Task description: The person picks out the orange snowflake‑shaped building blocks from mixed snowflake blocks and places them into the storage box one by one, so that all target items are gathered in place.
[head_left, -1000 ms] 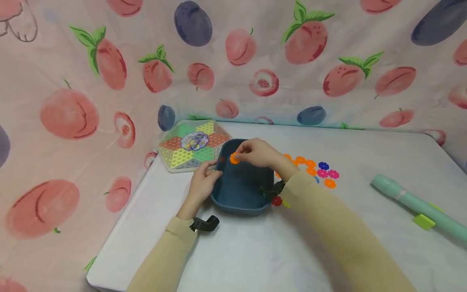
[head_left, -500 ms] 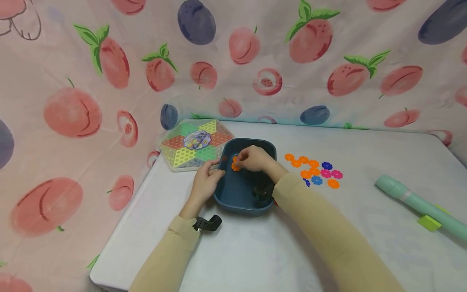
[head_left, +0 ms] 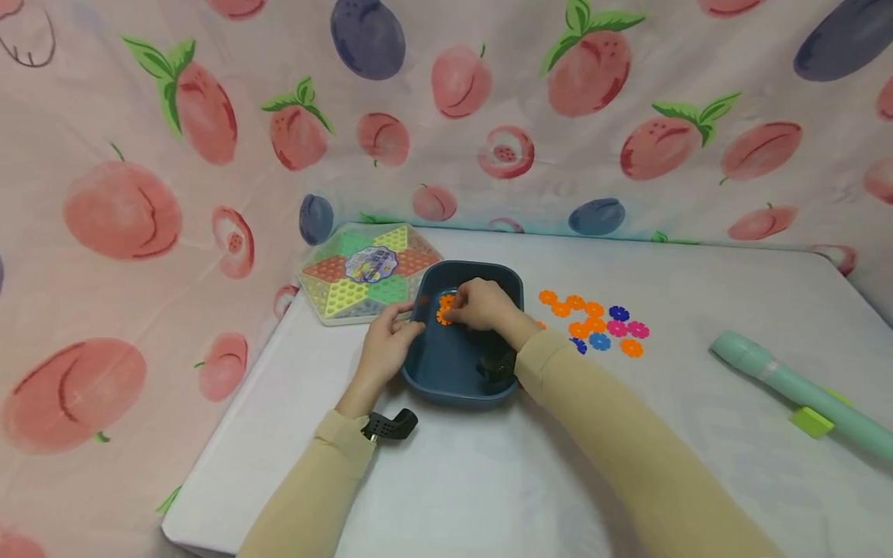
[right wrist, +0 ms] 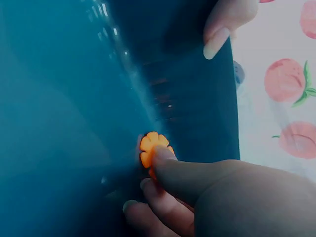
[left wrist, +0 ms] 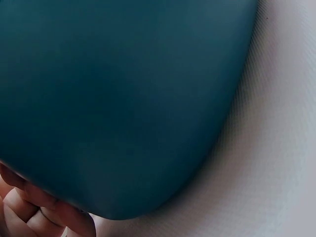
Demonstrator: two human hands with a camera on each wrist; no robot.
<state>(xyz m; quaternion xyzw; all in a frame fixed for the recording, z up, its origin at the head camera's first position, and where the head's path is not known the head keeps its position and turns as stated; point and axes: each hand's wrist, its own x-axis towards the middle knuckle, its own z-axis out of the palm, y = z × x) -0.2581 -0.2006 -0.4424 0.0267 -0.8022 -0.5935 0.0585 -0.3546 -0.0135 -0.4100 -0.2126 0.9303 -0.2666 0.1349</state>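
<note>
The dark blue tub stands on the table, with my left hand gripping its left wall. One left digit hooks over the rim in the right wrist view; in the left wrist view, curled fingers lie against the tub's outside. My right hand reaches inside and pinches an orange flower-shaped plastic disc between thumb and fingers, low in the tub near its left side. Behind that disc, another orange disc shows in the head view. The right fingers hide part of the orange pieces.
Right of the tub lie several loose flower discs: orange, pink, dark blue and light blue. A hexagonal Chinese checkers board sits behind left. At right lies a mint-green tube with lime-green pieces.
My right hand has lowered the orange disc from above the tub down inside it, close to another orange disc. The left hand keeps its grip on the wall.
</note>
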